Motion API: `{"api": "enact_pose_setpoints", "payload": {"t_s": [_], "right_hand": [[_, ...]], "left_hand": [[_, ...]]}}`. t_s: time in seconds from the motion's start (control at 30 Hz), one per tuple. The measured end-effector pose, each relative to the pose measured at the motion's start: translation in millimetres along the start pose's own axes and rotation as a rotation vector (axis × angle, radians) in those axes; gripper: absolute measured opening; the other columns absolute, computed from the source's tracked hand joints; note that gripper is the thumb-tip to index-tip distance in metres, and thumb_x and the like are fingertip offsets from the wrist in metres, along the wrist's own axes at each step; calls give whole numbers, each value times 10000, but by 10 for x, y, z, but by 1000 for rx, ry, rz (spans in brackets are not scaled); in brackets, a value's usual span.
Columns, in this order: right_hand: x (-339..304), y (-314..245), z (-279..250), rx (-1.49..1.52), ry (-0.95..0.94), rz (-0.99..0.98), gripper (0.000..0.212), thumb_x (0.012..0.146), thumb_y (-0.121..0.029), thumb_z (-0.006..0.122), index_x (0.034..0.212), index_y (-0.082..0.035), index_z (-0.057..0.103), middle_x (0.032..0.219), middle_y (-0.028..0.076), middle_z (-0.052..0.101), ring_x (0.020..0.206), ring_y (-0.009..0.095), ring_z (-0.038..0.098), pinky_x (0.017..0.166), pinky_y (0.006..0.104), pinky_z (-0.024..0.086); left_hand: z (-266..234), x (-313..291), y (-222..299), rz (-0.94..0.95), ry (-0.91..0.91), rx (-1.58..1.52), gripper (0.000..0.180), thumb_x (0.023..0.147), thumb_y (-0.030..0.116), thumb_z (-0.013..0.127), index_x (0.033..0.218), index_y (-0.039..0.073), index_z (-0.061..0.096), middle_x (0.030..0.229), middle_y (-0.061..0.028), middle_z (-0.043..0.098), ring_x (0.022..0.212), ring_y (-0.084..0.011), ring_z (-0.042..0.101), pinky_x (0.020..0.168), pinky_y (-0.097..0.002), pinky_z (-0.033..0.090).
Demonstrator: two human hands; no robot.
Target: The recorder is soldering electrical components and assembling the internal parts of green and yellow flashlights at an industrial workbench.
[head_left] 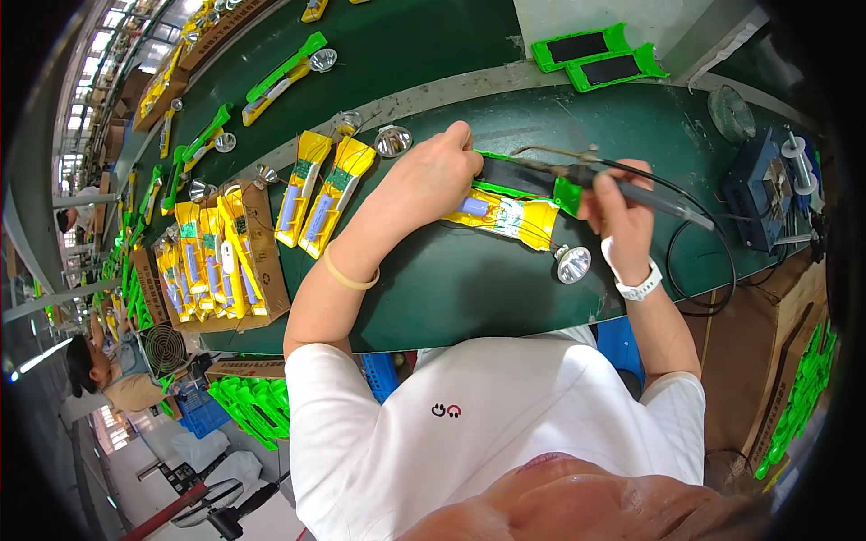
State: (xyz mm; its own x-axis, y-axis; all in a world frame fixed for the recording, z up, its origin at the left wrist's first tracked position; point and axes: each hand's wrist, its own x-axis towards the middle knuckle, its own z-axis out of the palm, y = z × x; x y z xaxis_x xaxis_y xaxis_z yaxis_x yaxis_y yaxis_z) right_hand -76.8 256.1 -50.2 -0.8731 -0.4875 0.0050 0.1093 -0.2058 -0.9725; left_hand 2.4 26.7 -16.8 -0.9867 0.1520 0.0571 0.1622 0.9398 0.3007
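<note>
My left hand [431,178] is closed on the left end of a green casing part with a black panel [512,175]. Just below that part lies a yellow flashlight casing [534,219], with a purple battery cell and a green circuit board inside. Wires run from the yellow casing to a round silver reflector [573,265] on the bench. My right hand [622,206] is closed around a dark soldering iron [666,202], smeared by motion. The iron's front reaches left over the panel; exactly where its tip sits I cannot tell.
Two yellow casings [330,200] with reflectors lie left of my left arm, near a cardboard box [267,270] full of more. Green panel parts [613,68] rest beyond the bench's pale strip. A blue soldering station [756,194] stands right, its black cable [675,270] looping nearby.
</note>
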Motion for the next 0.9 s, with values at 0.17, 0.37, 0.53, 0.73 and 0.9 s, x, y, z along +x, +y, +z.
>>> {"api": "enact_pose_setpoints", "payload": {"t_s": [0.17,0.37,0.53,0.73,0.9], "right_hand": [[66,-170,-183,176,131,-95,171,878,-160,531,969,-84,407,683,59,548,532,107,540,395,183,355],[25,-78,-10,31,-91,16,222,834,-65,576,967,-59,399,749,34,509,561,78,512,453,185,382],[27,95,73,-15,-155,28,243,825,-52,592,978,-38,404,820,35,503,634,68,519,538,188,444],[68,123,90,-133,-182,20,226,835,-75,584,973,-45,407,796,34,503,628,76,511,546,199,431],[32,129,26,-39,-177,-15,202,855,-103,558,971,-59,398,748,41,511,585,87,502,516,206,397]], "left_hand": [[-34,4,20,-12,-17,4,45,692,6,593,734,11,607,799,-115,482,695,-268,546,647,-342,469],[-63,-7,-4,-6,-14,-70,65,697,16,597,755,26,623,811,-114,492,696,-267,554,641,-345,469],[-35,2,8,-8,-15,-35,51,700,23,593,743,28,619,802,-117,490,695,-272,555,638,-351,468],[-28,24,25,-12,-29,29,28,709,27,574,708,9,596,778,-129,475,691,-286,550,636,-364,461],[-29,1,38,-16,-8,10,29,706,17,568,696,2,590,773,-133,481,685,-292,547,636,-370,460]]}}
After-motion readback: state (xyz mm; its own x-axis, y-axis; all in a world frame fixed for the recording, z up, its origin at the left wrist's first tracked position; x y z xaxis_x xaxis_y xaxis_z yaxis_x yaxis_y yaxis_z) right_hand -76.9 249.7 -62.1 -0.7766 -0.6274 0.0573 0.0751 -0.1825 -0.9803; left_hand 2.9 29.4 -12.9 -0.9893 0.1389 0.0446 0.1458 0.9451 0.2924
